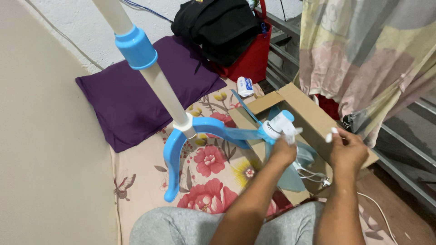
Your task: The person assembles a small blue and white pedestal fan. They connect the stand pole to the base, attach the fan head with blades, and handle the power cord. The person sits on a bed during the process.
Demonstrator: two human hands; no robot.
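A person sits on a flowered mattress (150, 181) with grey-clad knees (181, 227) at the near edge, a white wall (41, 149) filling the left and a patterned curtain (363, 54) hanging at the far right. A purple pillow (131, 95) lies at the far left of the bedding, and a black garment (218, 27) is draped over a red bag (252, 59) beyond it. An open cardboard box (304, 113) rests on the mattress to the right, flaps spread, apparently so the parts inside stay within reach. A fan stand (156, 81), a white pole with a light blue collar, leans in from the far left and ends in a curved blue base leg (175, 154) that rests against the mattress, seemingly tilted so its other end meets the hands. There the white and blue fan hub (279, 126) sits over the box, just far of the left hand (282, 152). That hand rises on a straight forearm, its fingers clenched around the piece just below the hub. The right hand (347, 152) hovers near, slightly to the right and apart from the hub, wrist bent inward, fingertips pinching a small white piece (330, 135). A white cord (377, 213) trails along the floor at the near right, and a small white and blue packet (245, 86) lies far of the box.
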